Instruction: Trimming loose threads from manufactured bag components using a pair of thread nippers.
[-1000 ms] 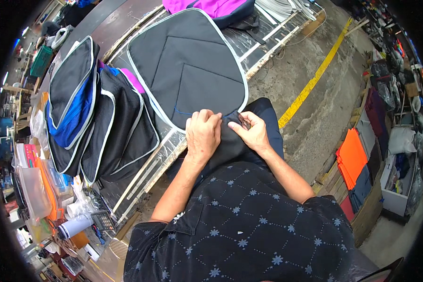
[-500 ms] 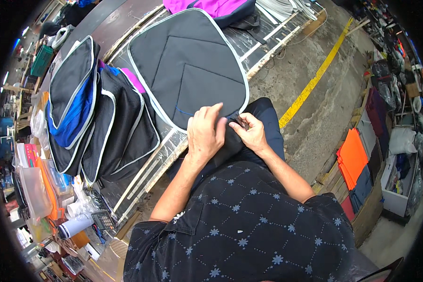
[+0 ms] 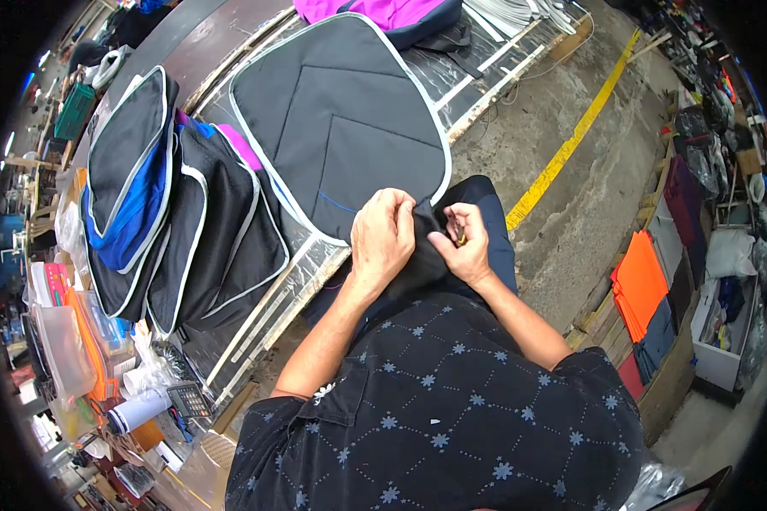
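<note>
You are pinching the near edge of a black padded panel [image 3: 341,128] with your left hand [image 3: 382,238] and right hand [image 3: 462,247], both gripping it. The panel is lying on a table [image 3: 256,311]. At nine o'clock, a stack of bags [image 3: 170,213] is leaning. At three o'clock, orange cloth [image 3: 639,281] is sitting by the floor's yellow line [image 3: 571,140].

Left hand [image 3: 382,238]: held knuckles-up at the near edge of the large black fabric panel with pale grey piping [image 3: 341,119], fingers curled and pinched shut on a fold of black cloth. Left forearm bare, bent at the elbow, angled up towards that edge. Right hand [image 3: 462,247]: set just beside the left, fingers pinched together on the same fold, wrist bent inward.
</note>
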